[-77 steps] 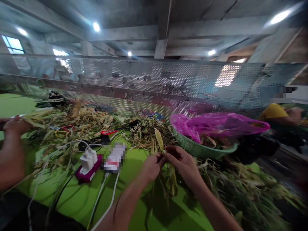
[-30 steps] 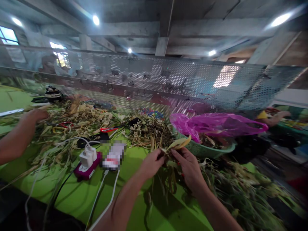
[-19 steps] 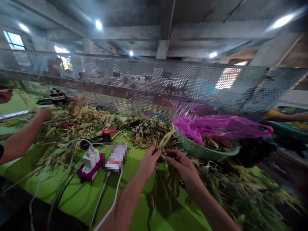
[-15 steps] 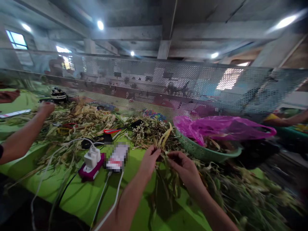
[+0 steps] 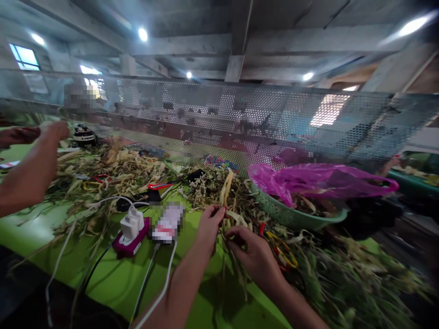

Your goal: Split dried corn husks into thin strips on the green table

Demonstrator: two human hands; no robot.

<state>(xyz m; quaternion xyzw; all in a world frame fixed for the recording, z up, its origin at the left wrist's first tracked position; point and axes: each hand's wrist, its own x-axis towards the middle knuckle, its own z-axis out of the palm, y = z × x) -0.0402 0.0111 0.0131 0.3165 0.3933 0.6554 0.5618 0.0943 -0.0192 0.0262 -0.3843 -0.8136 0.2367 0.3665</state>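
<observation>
My left hand (image 5: 208, 228) is closed, pinching a leafy plant stalk upright above the green table; its pale yellow leaf (image 5: 225, 188) sticks up past the fingertips. Just to the right and lower, my right hand (image 5: 252, 249) has its fingers curled in on the hanging leaves of the same stalk. Limp green leaves (image 5: 240, 274) dangle below both hands. Beside the right hand lie yellow and red looped handles (image 5: 283, 251), partly covered by a heap of green plants (image 5: 356, 274). A pile of withered trimmings (image 5: 206, 192) lies behind my hands.
A green perforated basket (image 5: 295, 219) with a purple plastic bag (image 5: 322, 180) stands right of centre. On the left are a phone (image 5: 168, 225), a power strip (image 5: 137, 240) with a white charger (image 5: 132, 224), and cables. Another person's arm (image 5: 30, 173) reaches in at far left. A perforated metal screen (image 5: 206, 119) runs behind.
My left hand has shifted slightly left with the stalk, and the yellow leaf stands straighter. My right hand has moved left and down, uncovering the looped handles. The other person's hands have come together.
</observation>
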